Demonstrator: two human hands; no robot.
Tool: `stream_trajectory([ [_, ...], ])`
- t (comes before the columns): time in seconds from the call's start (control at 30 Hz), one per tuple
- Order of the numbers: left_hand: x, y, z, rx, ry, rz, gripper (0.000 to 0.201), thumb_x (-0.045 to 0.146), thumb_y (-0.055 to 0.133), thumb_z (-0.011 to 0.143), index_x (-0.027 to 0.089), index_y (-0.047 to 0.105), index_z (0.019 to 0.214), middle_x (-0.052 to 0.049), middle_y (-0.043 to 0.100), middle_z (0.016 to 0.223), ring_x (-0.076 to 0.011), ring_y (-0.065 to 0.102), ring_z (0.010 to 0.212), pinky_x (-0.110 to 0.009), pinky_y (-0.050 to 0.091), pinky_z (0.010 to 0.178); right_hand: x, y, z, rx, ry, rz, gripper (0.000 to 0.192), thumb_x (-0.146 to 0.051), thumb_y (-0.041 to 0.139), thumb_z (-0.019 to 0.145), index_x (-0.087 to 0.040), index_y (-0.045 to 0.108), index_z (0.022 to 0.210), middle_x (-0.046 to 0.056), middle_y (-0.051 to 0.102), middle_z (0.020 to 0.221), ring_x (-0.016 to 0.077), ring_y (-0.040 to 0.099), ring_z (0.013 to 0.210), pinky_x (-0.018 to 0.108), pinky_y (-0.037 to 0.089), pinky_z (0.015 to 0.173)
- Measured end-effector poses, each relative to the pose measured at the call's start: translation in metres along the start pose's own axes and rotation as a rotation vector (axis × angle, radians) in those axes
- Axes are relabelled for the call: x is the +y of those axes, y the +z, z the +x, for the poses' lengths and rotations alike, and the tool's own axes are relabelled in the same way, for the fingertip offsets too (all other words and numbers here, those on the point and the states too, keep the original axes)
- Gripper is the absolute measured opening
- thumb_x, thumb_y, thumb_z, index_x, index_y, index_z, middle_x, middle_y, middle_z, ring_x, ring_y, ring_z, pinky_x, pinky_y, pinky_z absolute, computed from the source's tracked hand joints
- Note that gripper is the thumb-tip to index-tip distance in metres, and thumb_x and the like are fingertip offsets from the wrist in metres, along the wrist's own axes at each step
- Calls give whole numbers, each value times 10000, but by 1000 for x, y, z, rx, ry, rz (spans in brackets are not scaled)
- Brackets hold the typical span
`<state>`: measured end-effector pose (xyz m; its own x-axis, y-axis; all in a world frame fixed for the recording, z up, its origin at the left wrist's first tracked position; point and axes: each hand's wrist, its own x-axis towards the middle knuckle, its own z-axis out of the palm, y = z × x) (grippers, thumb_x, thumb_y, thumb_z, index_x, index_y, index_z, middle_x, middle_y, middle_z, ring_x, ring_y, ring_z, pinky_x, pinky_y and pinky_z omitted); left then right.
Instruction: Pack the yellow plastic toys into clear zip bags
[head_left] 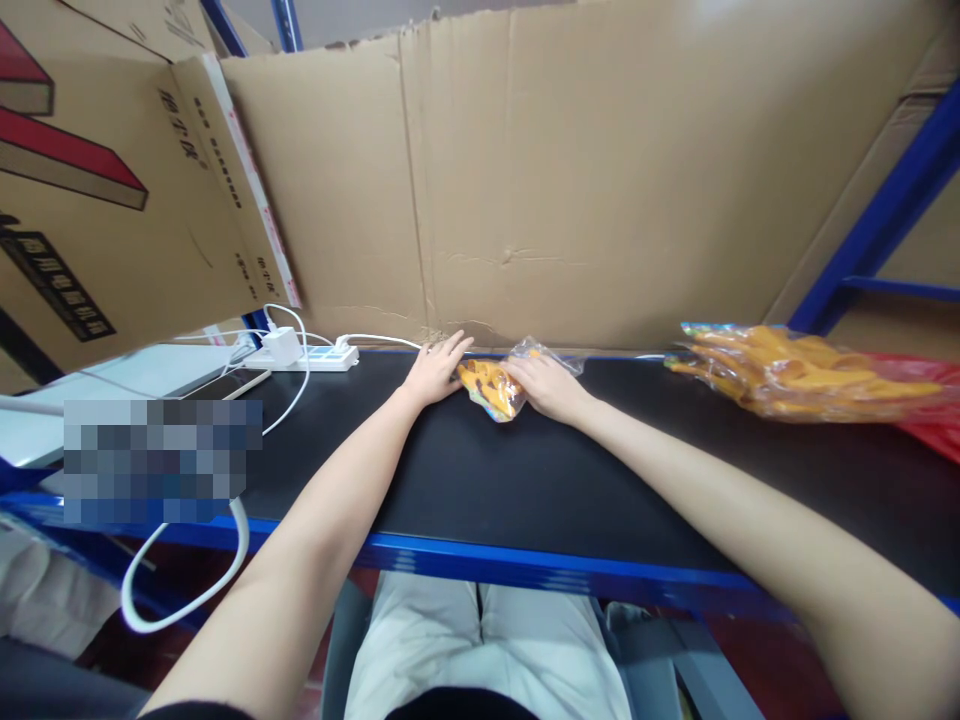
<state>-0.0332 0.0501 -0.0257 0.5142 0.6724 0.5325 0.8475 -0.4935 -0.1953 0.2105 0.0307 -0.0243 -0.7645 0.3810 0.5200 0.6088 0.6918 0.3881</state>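
Note:
A small clear plastic bag with something orange-yellow in it lies on the black tabletop in front of me. At its left end is my left hand, fingers stretched out and apart, the thumb side close to the bag. My right hand lies over the bag's right part, its fingers bent together onto the plastic. Loose clear film shows behind that hand. What exactly is inside the bag cannot be made out.
More orange items in clear bags are piled at the right, beside red material. To the left stand a white power strip with cables and a silver laptop. Cardboard walls the back; a blue frame edge runs in front.

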Motion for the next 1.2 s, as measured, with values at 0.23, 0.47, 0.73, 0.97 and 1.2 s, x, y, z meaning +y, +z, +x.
stream_trajectory([
  [0.23,10,5,10,-164,122,93,352,163,354,867,125,514,1178,-119,673,944,-200,620,905,-335,391,834,17,21,-19,-101,500,171,433,-195,487,756,-98,485,1177,169,550,1146,280,484,1070,439,348,911],
  [0.47,25,-1,11,-179,47,158,264,153,351,847,115,600,929,-124,678,805,-219,646,752,-309,435,690,10,10,-22,3,464,189,767,-385,611,685,-141,304,1344,160,353,1382,302,331,1253,481,279,979],
  [0.73,24,-4,9,-115,-2,146,367,278,307,866,107,631,885,-141,675,781,-246,648,722,-320,441,632,2,-2,-16,95,300,239,462,-384,456,842,-225,440,1276,105,490,1289,244,438,1164,432,307,914],
  [0.97,24,-6,9,-79,10,133,358,282,329,851,112,643,869,-135,677,763,-226,643,700,-306,430,622,2,0,-15,167,350,392,405,-383,427,862,-217,508,1223,102,546,1222,246,475,1131,446,335,919],
  [1.2,27,-5,11,-43,55,101,354,305,336,861,132,637,926,-114,674,753,-221,636,691,-306,424,622,5,10,-11,393,549,662,358,-315,446,844,-201,563,1162,106,557,1186,199,521,1092,385,408,921],
])
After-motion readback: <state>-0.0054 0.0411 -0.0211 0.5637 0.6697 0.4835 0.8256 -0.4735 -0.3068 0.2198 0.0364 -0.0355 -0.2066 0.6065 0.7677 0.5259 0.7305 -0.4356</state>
